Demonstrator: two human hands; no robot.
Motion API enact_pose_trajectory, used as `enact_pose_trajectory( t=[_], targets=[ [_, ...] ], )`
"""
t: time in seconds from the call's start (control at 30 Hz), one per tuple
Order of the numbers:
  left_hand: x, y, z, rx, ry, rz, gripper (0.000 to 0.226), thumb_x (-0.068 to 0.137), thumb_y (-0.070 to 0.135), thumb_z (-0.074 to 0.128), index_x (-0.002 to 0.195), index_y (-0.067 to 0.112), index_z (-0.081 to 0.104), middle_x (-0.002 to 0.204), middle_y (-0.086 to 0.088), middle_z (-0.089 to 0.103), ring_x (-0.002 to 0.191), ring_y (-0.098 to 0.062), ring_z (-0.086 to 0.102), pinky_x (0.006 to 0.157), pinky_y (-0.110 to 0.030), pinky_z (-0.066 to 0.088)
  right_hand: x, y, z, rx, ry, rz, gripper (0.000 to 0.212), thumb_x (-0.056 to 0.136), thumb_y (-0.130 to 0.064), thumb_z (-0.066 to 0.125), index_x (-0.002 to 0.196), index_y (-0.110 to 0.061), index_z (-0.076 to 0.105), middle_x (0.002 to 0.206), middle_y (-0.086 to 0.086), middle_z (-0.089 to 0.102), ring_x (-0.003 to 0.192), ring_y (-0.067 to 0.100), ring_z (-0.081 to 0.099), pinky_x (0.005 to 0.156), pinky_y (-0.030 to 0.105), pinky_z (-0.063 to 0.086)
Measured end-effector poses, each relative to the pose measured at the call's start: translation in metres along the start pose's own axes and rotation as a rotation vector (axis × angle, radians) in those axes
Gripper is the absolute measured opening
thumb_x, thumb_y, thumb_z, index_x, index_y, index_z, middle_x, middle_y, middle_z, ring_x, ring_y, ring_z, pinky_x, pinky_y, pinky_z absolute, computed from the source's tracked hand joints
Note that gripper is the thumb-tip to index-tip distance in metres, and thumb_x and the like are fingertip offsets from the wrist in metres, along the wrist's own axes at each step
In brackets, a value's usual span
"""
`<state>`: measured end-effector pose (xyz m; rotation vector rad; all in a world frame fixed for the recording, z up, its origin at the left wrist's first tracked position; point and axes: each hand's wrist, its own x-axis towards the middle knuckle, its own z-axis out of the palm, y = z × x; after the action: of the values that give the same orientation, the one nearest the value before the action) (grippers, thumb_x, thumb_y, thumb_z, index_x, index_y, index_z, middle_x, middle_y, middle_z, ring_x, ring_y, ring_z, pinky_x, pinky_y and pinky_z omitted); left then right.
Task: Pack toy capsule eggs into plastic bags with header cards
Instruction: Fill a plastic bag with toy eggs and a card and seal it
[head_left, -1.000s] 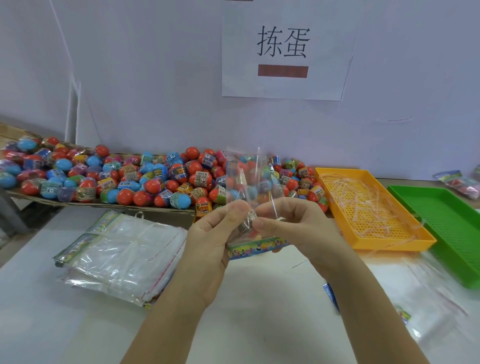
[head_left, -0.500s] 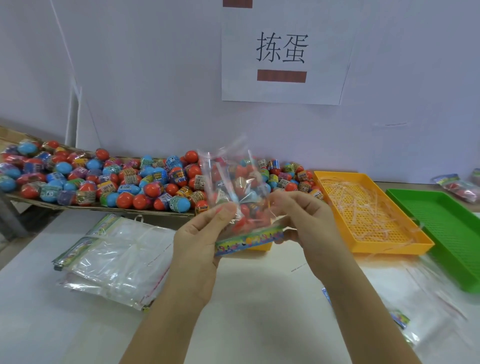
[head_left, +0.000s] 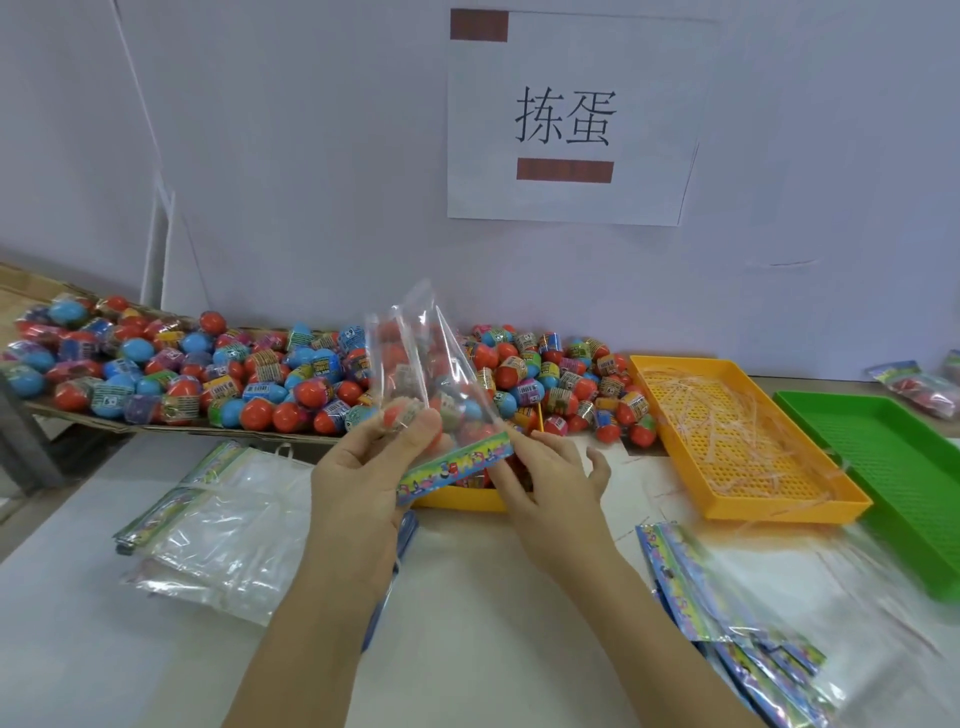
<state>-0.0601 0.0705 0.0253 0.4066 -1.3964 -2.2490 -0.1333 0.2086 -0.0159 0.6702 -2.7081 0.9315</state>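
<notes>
Table (head_left: 493, 613) white, wall (head_left: 311, 156) w/ sign (head_left: 566, 119) — L fingers (head_left: 359, 437) pinch bag (head_left: 415, 353), R fingers (head_left: 525, 448) loose.

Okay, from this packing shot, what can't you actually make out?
Head view:
How many eggs are in the bag that the left hand holds: clear film blends with the egg pile behind.
The right hand and its grip on the header card: contact hidden at the card's end.
The green tray: cut off by the right edge.
</notes>
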Motion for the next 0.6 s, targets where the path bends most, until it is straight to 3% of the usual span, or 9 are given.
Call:
enact_pose_trajectory(
  t=[0.07, 0.17, 0.27, 0.33, 0.4, 0.5, 0.6],
  targets=[
    [0.0, 0.0, 0.001, 0.037, -0.008, -0.003, 0.065, 0.043, 0.032, 0.081, 0.104, 0.011, 0.072, 0.091, -0.009, 0.076, 0.081, -0.018, 0.074, 0.061, -0.025, 0.06, -0.001, -0.003, 0.001, 0.125, 0.048, 0.005, 0.032, 0.095, -0.036, 0.049, 0.126, -0.039, 0.053, 0.117, -0.023, 0.056, 0.13, 0.002, 0.029, 0.11, 0.035, -0.008],
    [0.0, -0.001, 0.001, 0.097, -0.009, 0.042, 0.063, 0.038, 0.036, 0.082, 0.097, 0.016, 0.072, 0.089, -0.004, 0.077, 0.082, -0.017, 0.074, 0.059, -0.022, 0.058, 0.0, -0.011, 0.004, 0.254, 0.045, 0.026, 0.04, 0.09, -0.028, 0.054, 0.127, -0.043, 0.045, 0.113, -0.026, 0.054, 0.126, 0.0, 0.034, 0.11, 0.034, -0.011],
    [0.0, 0.0, 0.0, 0.119, -0.005, 0.051, 0.063, 0.038, 0.038, 0.082, 0.098, 0.021, 0.072, 0.091, 0.002, 0.077, 0.085, -0.017, 0.074, 0.059, -0.024, 0.059, 0.002, -0.016, 0.009, 0.134, -0.025, -0.022, 0.057, 0.087, -0.026, 0.046, 0.139, -0.046, 0.034, 0.131, -0.02, 0.05, 0.133, 0.003, 0.026, 0.108, 0.042, -0.016],
    [0.001, 0.0, -0.002, 0.12, 0.016, 0.047, 0.062, 0.037, 0.038, 0.081, 0.097, 0.025, 0.071, 0.09, 0.006, 0.076, 0.085, -0.016, 0.074, 0.057, -0.023, 0.058, 0.002, -0.015, 0.01, -0.004, -0.042, -0.063, 0.055, 0.082, -0.033, 0.036, 0.136, -0.045, 0.041, 0.14, -0.019, 0.042, 0.136, 0.005, 0.023, 0.106, 0.043, -0.018],
    [0.001, 0.0, -0.002, 0.135, 0.016, 0.055, 0.062, 0.035, 0.04, 0.081, 0.095, 0.027, 0.071, 0.091, 0.004, 0.076, 0.085, -0.017, 0.074, 0.056, -0.023, 0.057, 0.0, -0.014, 0.01, -0.017, -0.018, -0.063, 0.054, 0.078, -0.037, 0.031, 0.128, -0.042, 0.05, 0.135, -0.019, 0.045, 0.132, 0.005, 0.028, 0.106, 0.039, -0.018],
    [0.0, 0.0, -0.001, 0.152, -0.017, 0.069, 0.055, 0.038, 0.041, 0.081, 0.089, 0.025, 0.075, 0.09, -0.002, 0.077, 0.084, -0.019, 0.074, 0.061, -0.027, 0.059, 0.0, -0.014, 0.008, 0.156, 0.078, 0.019, 0.042, 0.077, -0.034, 0.037, 0.113, -0.041, 0.055, 0.119, -0.02, 0.05, 0.12, 0.002, 0.039, 0.108, 0.036, -0.012],
    [0.001, 0.0, -0.001, 0.132, -0.035, 0.066, 0.055, 0.036, 0.04, 0.082, 0.088, 0.023, 0.075, 0.091, -0.002, 0.077, 0.088, -0.022, 0.074, 0.073, -0.035, 0.058, 0.003, -0.012, 0.0, 0.318, 0.271, 0.088, 0.028, 0.086, -0.024, 0.052, 0.105, -0.046, 0.05, 0.106, -0.022, 0.054, 0.107, 0.001, 0.048, 0.113, 0.049, 0.009]
  ],
)
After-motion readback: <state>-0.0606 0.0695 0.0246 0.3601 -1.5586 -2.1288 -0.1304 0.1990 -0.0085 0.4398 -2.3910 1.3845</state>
